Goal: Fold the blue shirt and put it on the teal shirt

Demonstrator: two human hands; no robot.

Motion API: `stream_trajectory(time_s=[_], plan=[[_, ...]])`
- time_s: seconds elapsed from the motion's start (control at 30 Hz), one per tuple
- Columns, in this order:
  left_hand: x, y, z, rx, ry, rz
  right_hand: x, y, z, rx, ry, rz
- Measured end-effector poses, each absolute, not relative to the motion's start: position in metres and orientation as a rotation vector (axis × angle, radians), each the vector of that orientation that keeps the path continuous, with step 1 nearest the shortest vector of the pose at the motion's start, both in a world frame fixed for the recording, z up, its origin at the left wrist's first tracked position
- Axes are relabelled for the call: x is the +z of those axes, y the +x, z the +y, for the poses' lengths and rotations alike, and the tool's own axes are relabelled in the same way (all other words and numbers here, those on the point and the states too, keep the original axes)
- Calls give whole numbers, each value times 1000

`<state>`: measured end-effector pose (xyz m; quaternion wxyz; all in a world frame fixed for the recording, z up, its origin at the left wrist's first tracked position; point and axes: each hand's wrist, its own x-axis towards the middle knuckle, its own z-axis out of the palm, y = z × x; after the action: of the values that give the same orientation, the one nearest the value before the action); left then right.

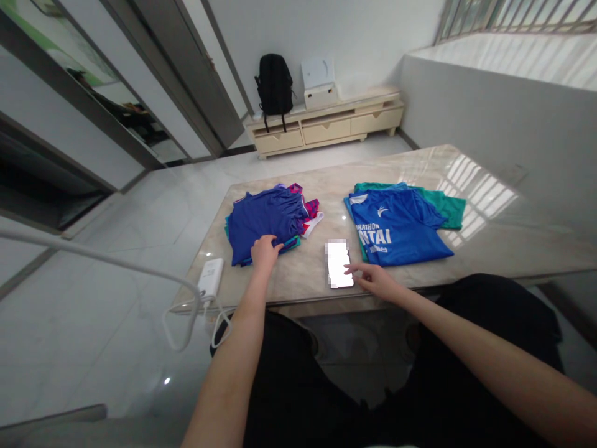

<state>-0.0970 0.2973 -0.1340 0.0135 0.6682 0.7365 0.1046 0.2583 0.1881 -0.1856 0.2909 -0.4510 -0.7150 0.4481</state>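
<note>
Dark blue shorts (pixel 268 214) top a pile of folded clothes on the left side of the marble table. My left hand (pixel 265 252) rests on the near edge of that pile, fingers loosely bent on the cloth and gripping nothing that I can see. Between the two piles lies a phone (pixel 339 264) with a bright, blurred screen. The index finger of my right hand (pixel 370 277) is stretched out over the phone's right side, touching or just above the screen; this hand holds nothing. A blue jersey (pixel 401 227) with white lettering lies folded on the right pile.
A white power bank (pixel 211 278) with a white cable (pixel 181 280) sits at the marble table's (pixel 321 177) left end. Beyond, a low cabinet (pixel 326 129) carries a black backpack (pixel 274 84) and a white box (pixel 319 93). My legs are below the near edge.
</note>
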Motion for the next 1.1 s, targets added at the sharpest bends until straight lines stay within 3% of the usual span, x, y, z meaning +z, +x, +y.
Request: stream_trajectory(time_s=[1.1], plan=[[-135, -100, 305, 586, 1778, 2388, -191, 261, 187, 1176, -1229, -1876]])
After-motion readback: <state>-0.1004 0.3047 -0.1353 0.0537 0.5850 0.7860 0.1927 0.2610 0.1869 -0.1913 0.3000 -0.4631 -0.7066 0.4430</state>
